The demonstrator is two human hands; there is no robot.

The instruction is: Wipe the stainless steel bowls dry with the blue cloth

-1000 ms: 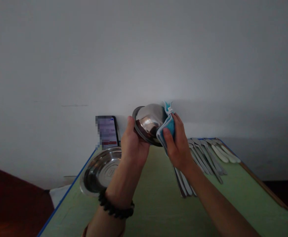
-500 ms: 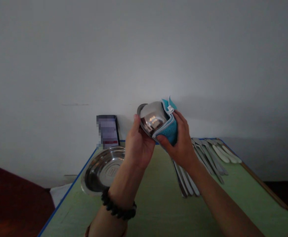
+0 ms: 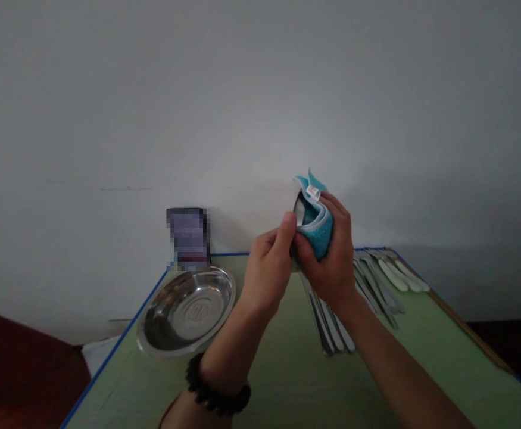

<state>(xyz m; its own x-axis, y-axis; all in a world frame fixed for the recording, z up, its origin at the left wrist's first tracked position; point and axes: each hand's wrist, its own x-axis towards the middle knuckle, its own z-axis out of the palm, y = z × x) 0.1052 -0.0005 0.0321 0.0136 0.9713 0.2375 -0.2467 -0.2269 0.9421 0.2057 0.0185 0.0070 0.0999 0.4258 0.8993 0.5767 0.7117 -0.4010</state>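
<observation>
You held the metal bowl [image 3: 300, 213], mostly hidden, above the green table [image 3: 282, 369] between both hands, your left hand [image 3: 268, 268] gripping its left edge with the thumb uppermost, while your right hand [image 3: 335, 256] had its fingers curled round the blue cloth [image 3: 321, 236] covering the bowl's right side.

A plain pale wall [image 3: 260, 89] is rising behind a green-topped table [image 3: 269, 381], dimly lit and glowing palest near its middle. Blue edging [image 3: 228, 254] is lining the tabletop; a dark reddish surface [image 3: 19, 369] is showing at lower left.
</observation>
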